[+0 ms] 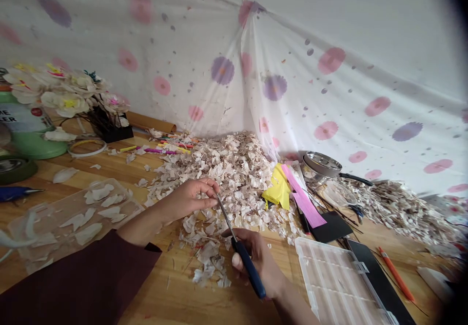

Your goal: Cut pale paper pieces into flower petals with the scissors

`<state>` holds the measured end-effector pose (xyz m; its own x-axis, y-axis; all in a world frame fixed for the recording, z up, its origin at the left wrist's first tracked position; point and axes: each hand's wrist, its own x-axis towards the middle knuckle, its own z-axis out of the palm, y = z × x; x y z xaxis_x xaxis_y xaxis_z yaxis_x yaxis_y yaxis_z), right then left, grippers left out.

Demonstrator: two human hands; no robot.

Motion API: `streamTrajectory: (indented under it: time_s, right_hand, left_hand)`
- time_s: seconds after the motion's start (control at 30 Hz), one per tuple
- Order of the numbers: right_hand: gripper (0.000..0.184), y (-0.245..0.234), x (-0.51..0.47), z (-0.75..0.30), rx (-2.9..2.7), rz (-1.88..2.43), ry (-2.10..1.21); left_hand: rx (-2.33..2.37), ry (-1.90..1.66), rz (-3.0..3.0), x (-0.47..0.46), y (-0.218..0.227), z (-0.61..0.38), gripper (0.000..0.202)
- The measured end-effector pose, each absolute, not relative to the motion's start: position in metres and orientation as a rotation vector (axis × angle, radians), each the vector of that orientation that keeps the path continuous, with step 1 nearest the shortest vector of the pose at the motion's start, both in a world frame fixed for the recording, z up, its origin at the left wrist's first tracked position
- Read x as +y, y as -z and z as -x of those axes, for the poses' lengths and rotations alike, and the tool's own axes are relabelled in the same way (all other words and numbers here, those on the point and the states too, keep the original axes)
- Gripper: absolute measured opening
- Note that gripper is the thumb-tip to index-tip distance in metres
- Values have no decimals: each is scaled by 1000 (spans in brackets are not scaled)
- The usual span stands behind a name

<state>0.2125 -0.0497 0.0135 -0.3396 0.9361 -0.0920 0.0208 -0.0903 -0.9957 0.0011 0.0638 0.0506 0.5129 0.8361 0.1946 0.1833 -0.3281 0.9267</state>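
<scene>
My right hand is wrapped round the dark blue handle of a pair of scissors, seen nearly edge-on. Their thin metal blade points up and away. At the blade's tip, my left hand has its thumb and fingers pinched together; what they hold, if anything, is too small to make out. Right behind both hands rises a large heap of pale, papery flakes, like dry skins or petals. A smaller scatter of whitish flakes lies on the wooden table below my hands.
At left stand a clear plastic lid with petal pieces, a blue glue gun, a green container and white artificial flowers. Rightward are yellow and pink paper, a compartment box, a pan and an orange pen.
</scene>
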Motion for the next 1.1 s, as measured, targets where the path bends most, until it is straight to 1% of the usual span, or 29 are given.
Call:
streamTrajectory:
  time_s: [0.17,0.33,0.53,0.73,0.93,1.1]
  right_hand:
    - [43,-16,-46,-214,-1483,1099,-1526]
    - [32,-22,-42,-211,-1578,1154,-1424]
    - [27,-22,-41,-211,-1602,1151,-1461]
    - [26,-21,-41,-209,-1584,1161,-1500]
    - [29,-18,-41,-207,-1556,1127,-1503]
    - [23,-20,-39,-210,-1579,1141,-1498]
  left_hand:
    - [903,-813,-1775,65,-49,1,16]
    - [924,-806,-1732,65,-49,1,15]
    - [913,-733,-1775,66,-54,4,14]
    - [861,-710,-1819,70,-55,8,8]
    - [873,-665,-1793,69,-56,9,12]
    - [877,-577,-1846,70,-61,11,17]
